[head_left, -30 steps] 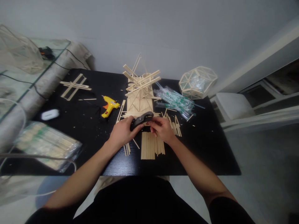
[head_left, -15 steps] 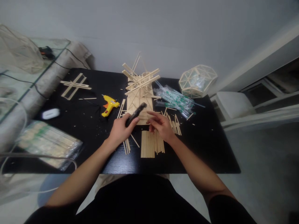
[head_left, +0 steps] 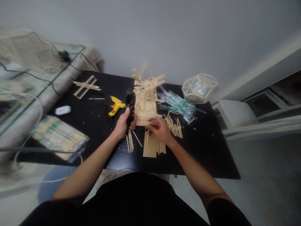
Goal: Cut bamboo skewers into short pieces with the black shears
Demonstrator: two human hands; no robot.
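fingers of your left hand (head_left: 124, 123) are wrapped around a black hand tool (head_left: 130, 105), which you hold nearly upright, its head pointing towards the wall. your right hand (head_left: 161, 129) hovers over the far end of a row of pale sticks (head_left: 150, 147), its fingers curled with thumb and forefinger close together; you cannot tell from this view whether they pinch a stick. that row lies side by side on the black table (head_left: 199, 153), near the edge closest to you. just beyond it is a flat stick panel (head_left: 139, 108), with a tangle of crossed sticks (head_left: 150, 84) over its far part. to the right of your right hand lie short sticks (head_left: 174, 128), and a few loose sticks (head_left: 130, 143) sit below your left hand. a yellow glue gun (head_left: 117, 106) rests just left of the tool. farther right are clear plastic wrappers (head_left: 177, 105) and a faceted frame (head_left: 199, 88); a packet of sticks (head_left: 60, 138) lies well to your left.
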